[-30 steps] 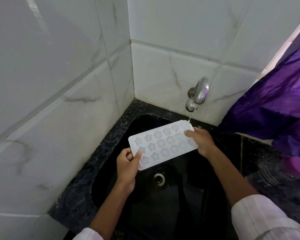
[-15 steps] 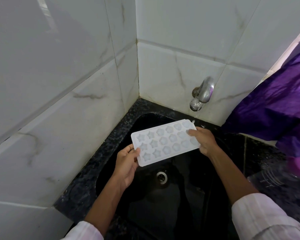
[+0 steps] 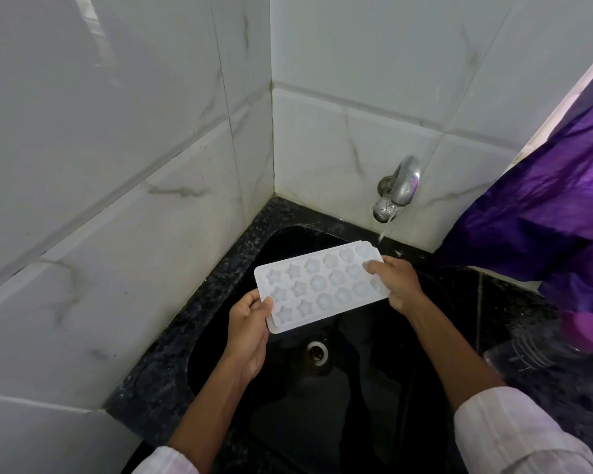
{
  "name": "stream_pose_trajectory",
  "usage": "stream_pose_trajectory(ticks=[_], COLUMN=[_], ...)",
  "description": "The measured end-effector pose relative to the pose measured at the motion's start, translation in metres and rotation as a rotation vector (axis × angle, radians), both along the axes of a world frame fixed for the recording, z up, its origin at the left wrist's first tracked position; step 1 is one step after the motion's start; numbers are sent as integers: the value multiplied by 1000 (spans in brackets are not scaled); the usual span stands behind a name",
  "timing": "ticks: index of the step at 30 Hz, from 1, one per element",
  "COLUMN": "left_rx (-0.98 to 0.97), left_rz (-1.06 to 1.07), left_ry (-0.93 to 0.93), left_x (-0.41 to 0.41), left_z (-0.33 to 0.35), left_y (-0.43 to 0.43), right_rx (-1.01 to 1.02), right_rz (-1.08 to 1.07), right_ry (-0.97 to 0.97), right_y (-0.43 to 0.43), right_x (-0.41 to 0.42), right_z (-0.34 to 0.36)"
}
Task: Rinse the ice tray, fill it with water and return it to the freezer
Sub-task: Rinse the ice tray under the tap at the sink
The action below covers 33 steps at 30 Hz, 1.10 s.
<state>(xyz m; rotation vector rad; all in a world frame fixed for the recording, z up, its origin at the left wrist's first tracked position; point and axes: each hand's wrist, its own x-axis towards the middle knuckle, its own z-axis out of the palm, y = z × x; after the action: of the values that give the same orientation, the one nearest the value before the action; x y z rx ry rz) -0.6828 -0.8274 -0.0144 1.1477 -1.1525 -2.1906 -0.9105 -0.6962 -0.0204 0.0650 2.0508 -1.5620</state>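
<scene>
Ice tray (image 3: 322, 285): frame centre, over black sink (image 3: 220, 336), far corner under running tap (image 3: 396, 196). Left hand (image 3: 249, 331), right hand (image 3: 396, 285) pinch opposite ends. Rinse/fill underway; freezer return outstanding.

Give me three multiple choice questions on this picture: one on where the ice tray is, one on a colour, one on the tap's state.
1. Where is the ice tray? A. On the counter. B. Held over the sink. C. In a freezer.
2. What colour is the sink? A. White. B. Steel grey. C. Black.
3. The tap is: A. Running. B. Off. C. Wrapped in cloth.
Answers: B, the left hand and right hand hold it above the sink; C, the sink is black throughout; A, a thin stream falls onto the tray's far corner.
</scene>
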Motion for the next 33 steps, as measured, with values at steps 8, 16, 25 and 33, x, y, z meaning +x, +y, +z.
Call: stream_pose_trajectory(ticks=[8,16,25,33], left_rx=[-36,-46,-81,-78], left_rz=[17,3,19,29], left_ry=[-8,-15,-19,-14], left_x=[-1,0,4,3], left_z=[4,2,7,5], left_y=[2,6,1,5], right_rx=[1,50,-37,26], right_rz=[37,-53,13,-53], right_ry=[69,81,-14,142], right_y=[1,-4,-3,-10], right_x=[3,1,4,9], right_z=[2,3,-1,-6])
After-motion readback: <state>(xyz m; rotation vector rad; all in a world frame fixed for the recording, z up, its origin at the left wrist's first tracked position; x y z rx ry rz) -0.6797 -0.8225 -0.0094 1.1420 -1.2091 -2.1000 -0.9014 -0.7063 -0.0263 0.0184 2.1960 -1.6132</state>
